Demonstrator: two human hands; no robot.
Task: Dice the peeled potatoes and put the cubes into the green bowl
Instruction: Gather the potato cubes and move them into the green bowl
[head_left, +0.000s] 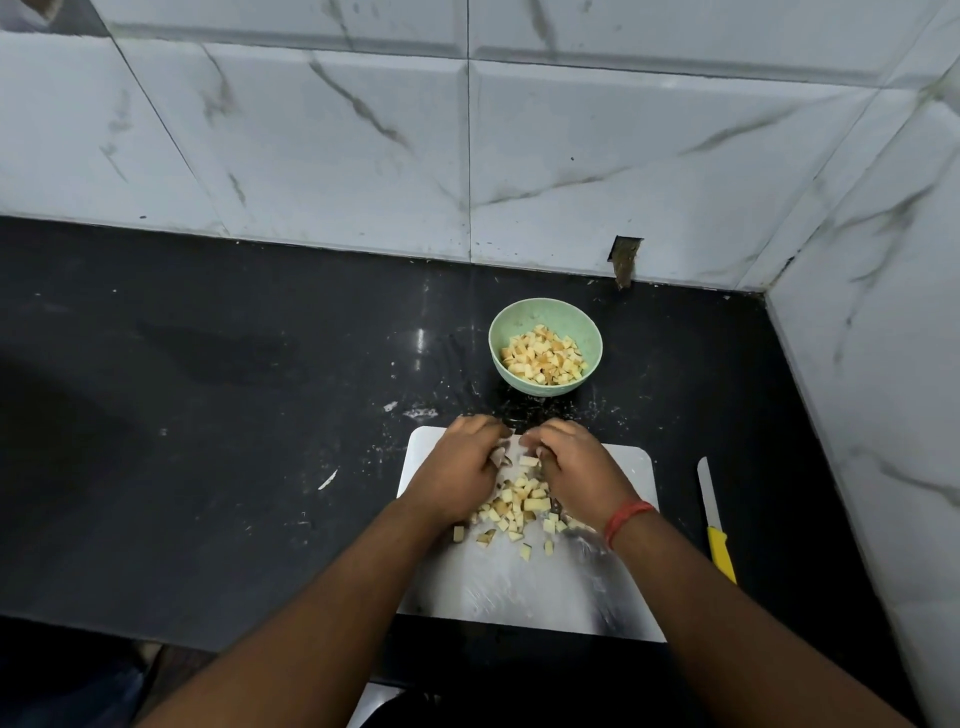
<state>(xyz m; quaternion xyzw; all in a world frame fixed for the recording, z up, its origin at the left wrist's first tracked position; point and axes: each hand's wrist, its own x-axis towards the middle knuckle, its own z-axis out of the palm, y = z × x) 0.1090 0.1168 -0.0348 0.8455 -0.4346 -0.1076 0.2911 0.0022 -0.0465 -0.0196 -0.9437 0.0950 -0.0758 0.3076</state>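
Observation:
A pile of pale yellow potato cubes lies on the white cutting board. My left hand and my right hand rest on the board on either side of the pile, fingers curved inward and cupped around the cubes at its far end. Their fingertips nearly meet at the board's far edge. The green bowl stands on the counter just beyond the board and holds many potato cubes. A few loose cubes lie scattered toward me on the board.
A yellow-handled knife lies on the black counter to the right of the board, blade pointing away. Marble-tiled walls close off the back and right sides. Small white scraps dot the counter.

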